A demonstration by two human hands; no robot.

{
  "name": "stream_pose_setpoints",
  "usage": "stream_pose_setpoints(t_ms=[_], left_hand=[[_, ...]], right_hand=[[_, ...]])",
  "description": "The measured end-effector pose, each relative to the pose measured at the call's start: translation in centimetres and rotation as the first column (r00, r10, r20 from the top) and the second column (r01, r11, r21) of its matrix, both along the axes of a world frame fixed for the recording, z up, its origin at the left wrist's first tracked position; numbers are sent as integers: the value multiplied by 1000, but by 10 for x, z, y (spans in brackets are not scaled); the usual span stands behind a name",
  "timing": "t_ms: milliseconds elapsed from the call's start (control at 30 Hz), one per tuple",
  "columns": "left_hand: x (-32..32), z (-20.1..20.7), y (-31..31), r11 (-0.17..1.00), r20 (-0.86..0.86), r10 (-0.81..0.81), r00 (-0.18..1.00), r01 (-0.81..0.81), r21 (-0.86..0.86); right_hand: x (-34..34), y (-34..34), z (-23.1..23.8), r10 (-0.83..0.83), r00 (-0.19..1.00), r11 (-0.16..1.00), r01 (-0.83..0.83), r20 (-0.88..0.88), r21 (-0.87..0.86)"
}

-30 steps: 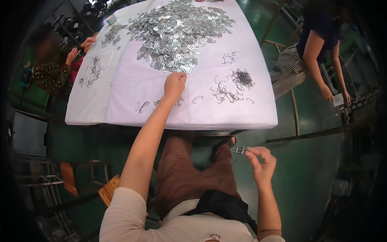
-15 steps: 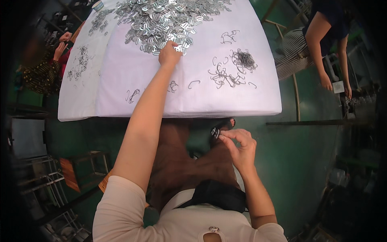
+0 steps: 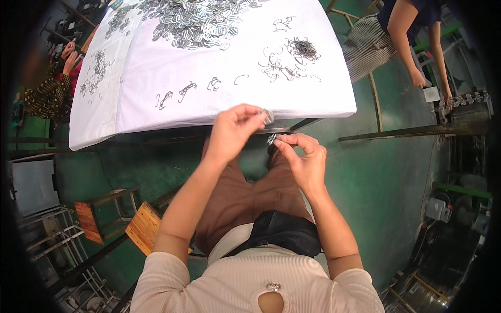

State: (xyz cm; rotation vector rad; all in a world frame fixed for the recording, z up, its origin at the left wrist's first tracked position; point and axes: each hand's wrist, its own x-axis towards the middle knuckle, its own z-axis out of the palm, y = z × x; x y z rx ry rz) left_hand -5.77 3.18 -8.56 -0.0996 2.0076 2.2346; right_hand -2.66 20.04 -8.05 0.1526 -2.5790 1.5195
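Observation:
My left hand (image 3: pixel 235 129) is just off the table's near edge, pinching a flat slotted metal plate (image 3: pixel 268 116) between thumb and fingertips. Close by on its right, my right hand (image 3: pixel 307 156) pinches a small cluster of metal pieces (image 3: pixel 272 139); their exact shape is too small to tell. A large pile of slotted metal plates (image 3: pixel 195 23) covers the far middle of the table. Bent wire hooks lie loose in a spread group (image 3: pixel 282 67) at the right, beside a dense heap of hooks (image 3: pixel 304 48). Smaller groups of hooks (image 3: pixel 187 91) are near the front edge.
A white cloth covers the table (image 3: pixel 141 112). At the far left sits a person (image 3: pixel 49 91) with both hands raised; another person (image 3: pixel 402 41) stands at the right. Wooden-topped stools (image 3: pixel 144 228) are at my lower left on the green floor.
My left hand has drawn back from the plate pile toward my right hand, now with a metal plate in its fingers. My right hand has risen slightly, still pinching its cluster.

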Motion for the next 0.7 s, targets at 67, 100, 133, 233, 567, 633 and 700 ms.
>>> stream_pose_setpoints(t_ms=[67,100,133,233,567,633,700], left_hand=[[20,4,9,1000,-12,4,1000,-3,29],[27,5,12,998,-44,36,998,-37,-41],[32,6,14,991,-79,65,995,-74,-109],[40,6,16,988,-133,86,987,-101,-113],[41,3,30,920,-381,110,918,-239,-309],[39,-2,25,919,-400,87,913,-228,-321],[36,-5,21,916,-376,70,924,-209,-342]], right_hand=[[4,-1,1,10,1000,1000,-10,4,0],[6,-1,2,11,1000,1000,-11,-1,6],[7,-1,2,12,1000,1000,-12,-5,13],[12,-1,4,23,1000,1000,-23,-4,8],[7,4,-15,71,996,985,-61,-57,160],[0,11,-5,153,988,958,-145,-11,246],[-11,19,6,145,975,981,-164,167,107]])
